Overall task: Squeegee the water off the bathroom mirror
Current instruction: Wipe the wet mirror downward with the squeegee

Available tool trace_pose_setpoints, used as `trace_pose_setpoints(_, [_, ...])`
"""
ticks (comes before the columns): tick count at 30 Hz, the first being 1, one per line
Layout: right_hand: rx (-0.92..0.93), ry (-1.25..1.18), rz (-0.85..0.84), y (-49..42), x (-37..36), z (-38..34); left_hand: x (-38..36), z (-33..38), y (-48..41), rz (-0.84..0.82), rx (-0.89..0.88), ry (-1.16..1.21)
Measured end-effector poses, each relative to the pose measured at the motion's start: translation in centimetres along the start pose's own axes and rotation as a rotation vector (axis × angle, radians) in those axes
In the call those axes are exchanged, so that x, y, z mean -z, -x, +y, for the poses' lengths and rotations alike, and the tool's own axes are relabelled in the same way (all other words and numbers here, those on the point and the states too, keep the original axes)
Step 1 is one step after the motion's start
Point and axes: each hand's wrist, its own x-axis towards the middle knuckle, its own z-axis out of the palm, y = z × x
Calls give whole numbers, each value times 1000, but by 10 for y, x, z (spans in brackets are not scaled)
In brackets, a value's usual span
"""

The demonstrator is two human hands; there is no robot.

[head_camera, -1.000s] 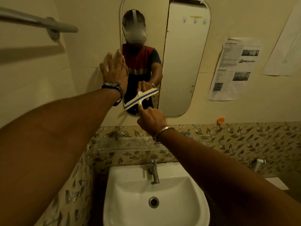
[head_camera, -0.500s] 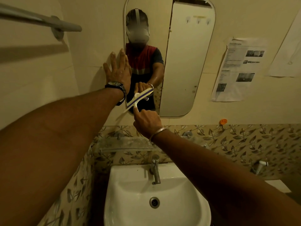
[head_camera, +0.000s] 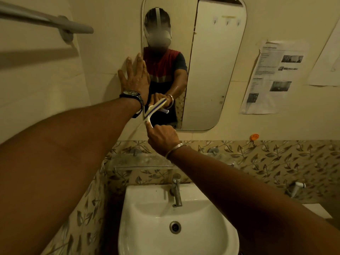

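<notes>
Gripping the light, stiff squeegee (head_camera: 155, 109) by its handle, right hand (head_camera: 162, 138) curled; probably slippery; left hand (head_camera: 135, 78) splayed flat on wall (head_camera: 103, 52).

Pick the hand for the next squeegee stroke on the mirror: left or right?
Right. The right hand grips the squeegee, blade at the lower left of the mirror. The left hand lies flat on the wall, holding nothing.
</notes>
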Motion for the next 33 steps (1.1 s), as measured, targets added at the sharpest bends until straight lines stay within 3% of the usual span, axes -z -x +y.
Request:
trace_pose_setpoints(6, [-17, 21, -55, 46, -27, 32, -1, 3, -1, -20, 18, -10])
trace_pose_setpoints(13, [-93, -35, 12, 22, -1, 39, -3, 4, -3, -47, 22, 8])
trace_pose_setpoints(20, [-117, -38, -28, 56, -25, 55, -5, 3, -7, -52, 24, -1])
trace_pose_setpoints(28, [-175, -119, 87, 41, -9, 71, -10, 4, -8, -48, 35, -40])
trace_pose_setpoints(33, [-215, -157, 13, 71, -43, 79, -14, 3, -10, -34, 27, -43])
